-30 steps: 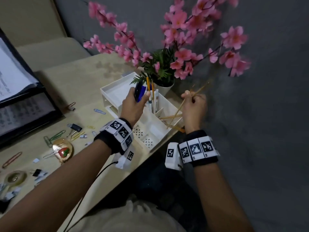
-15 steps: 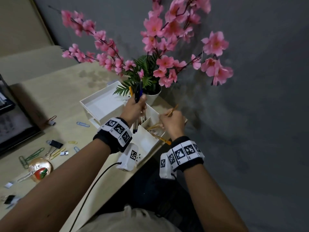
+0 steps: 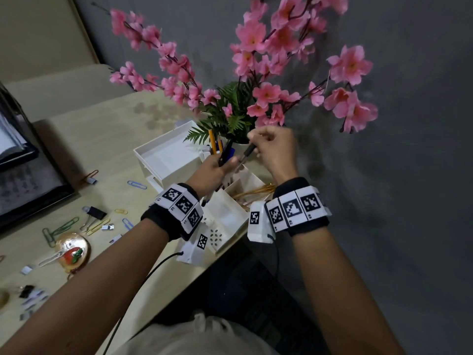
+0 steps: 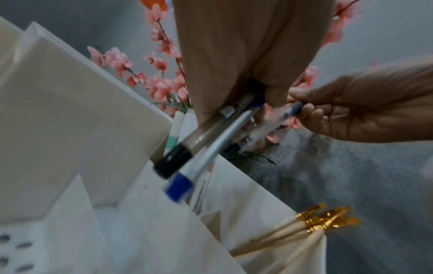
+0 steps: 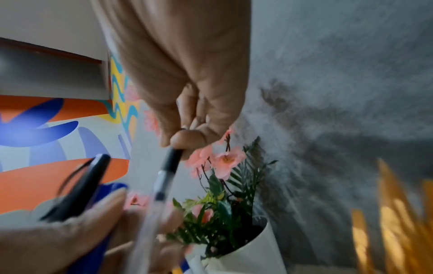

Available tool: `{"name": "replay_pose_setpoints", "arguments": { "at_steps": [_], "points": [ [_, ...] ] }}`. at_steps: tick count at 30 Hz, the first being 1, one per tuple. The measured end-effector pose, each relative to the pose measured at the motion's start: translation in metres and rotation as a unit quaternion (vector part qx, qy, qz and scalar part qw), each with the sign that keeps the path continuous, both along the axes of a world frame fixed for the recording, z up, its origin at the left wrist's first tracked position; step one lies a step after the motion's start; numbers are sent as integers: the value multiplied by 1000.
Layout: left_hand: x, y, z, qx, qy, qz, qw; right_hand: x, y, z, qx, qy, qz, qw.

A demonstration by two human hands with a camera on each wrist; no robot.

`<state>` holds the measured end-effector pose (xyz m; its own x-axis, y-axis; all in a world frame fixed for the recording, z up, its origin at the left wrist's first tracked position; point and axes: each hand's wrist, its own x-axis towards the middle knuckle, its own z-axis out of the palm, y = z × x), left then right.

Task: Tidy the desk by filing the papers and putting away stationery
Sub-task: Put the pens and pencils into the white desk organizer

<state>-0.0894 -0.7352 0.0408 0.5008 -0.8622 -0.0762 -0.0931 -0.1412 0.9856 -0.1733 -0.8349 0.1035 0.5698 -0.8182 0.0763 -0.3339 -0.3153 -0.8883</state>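
Note:
My left hand (image 3: pixel 217 169) grips a bundle of pens (image 3: pixel 226 153) upright over the white desk organizer (image 3: pixel 163 160); their lower ends reach into one of its compartments. My right hand (image 3: pixel 263 144) pinches the black-capped top of a clear pen (image 3: pixel 247 152) that still lies against the left hand's fingers. The left wrist view shows the left hand (image 4: pixel 246 55) round the pens (image 4: pixel 208 148), the right hand (image 4: pixel 363 107) beside it, and several wooden brushes (image 4: pixel 316 224) lying in a side compartment. The right wrist view shows the right hand (image 5: pixel 187 92) on the clear pen (image 5: pixel 168 165).
A white pot of pink flowers (image 3: pixel 240 119) stands right behind the organizer, close to both hands. Paper clips (image 3: pixel 137 184) and a black binder clip (image 3: pixel 96 213) lie scattered on the desk at left, near an open black folder (image 3: pixel 23 180). The desk's front edge runs just under the organizer.
My right hand has let go of the wooden brushes, which now lie in the organizer, and has moved up and left to pinch a pen in the left hand's bundle.

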Motion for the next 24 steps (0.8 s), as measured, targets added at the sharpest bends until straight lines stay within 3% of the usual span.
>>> {"name": "replay_pose_setpoints", "arguments": {
  "at_steps": [3, 11, 14, 20, 24],
  "points": [
    [14, 5, 1, -1, -102, 81, 992, 9, -10, 2, -62, -22, -69, 995],
    [15, 1, 3, 64, -189, 198, 960, 37, -1, -30, -136, 135, 45, 980],
    [13, -1, -8, 96, -207, 207, 951, 34, 0, -41, -115, 186, 78, 973],
    [9, 0, -26, 144, -175, 174, 958, 30, -6, -24, -98, 153, 102, 978],
    [8, -5, -26, 137, -192, 158, 959, 30, 12, -22, 37, 97, 150, 983]
  ]
}}
